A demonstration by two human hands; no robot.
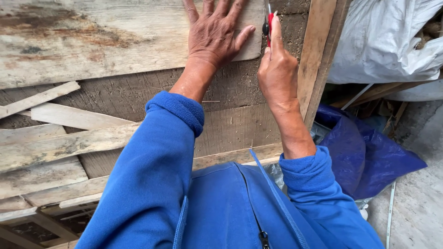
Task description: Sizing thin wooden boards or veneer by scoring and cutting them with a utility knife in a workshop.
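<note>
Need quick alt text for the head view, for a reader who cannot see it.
A left hand presses flat on a weathered wooden board while the right hand holds a red-handled tool at the board's edge. Blue sleeves fill the foreground; a blue plastic bag lies right.

Left hand (213,34) lies flat, fingers (243,36) spread; right hand (277,69) is raised, fingers pinched together.

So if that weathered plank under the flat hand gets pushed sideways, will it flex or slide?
The plank looks thin and wide, so it would probably flex a little rather than stay rigid. Its rough, stained face likely grips, and the left hand lies flat on it. The right hand pinches a red tool at its edge.
</note>
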